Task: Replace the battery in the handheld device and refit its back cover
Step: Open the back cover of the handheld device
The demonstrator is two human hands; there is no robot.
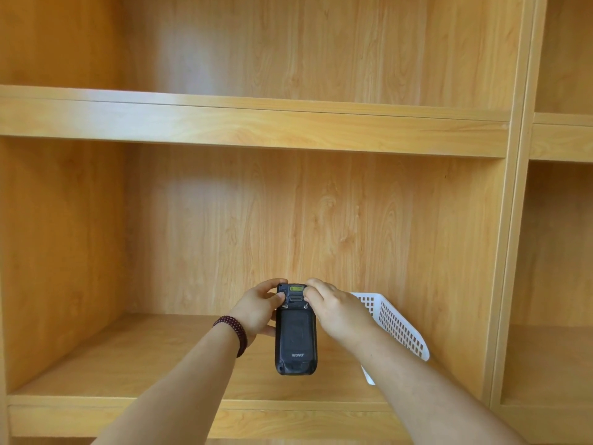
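A black handheld device (296, 338) is held back side up over the lower shelf, its back cover (295, 335) in place on it with a brand name printed near the bottom. My left hand (256, 308) grips its upper left side, thumb resting by a small latch at the top of the cover. My right hand (333, 308) pinches the upper right corner near the other latch. A yellow label shows at the device's top end. No loose battery is in view.
A white perforated plastic basket (396, 326) sits on the wooden shelf (128, 358) behind my right forearm. An upper shelf board (256, 123) runs across above. A vertical divider (510, 252) bounds the compartment on the right.
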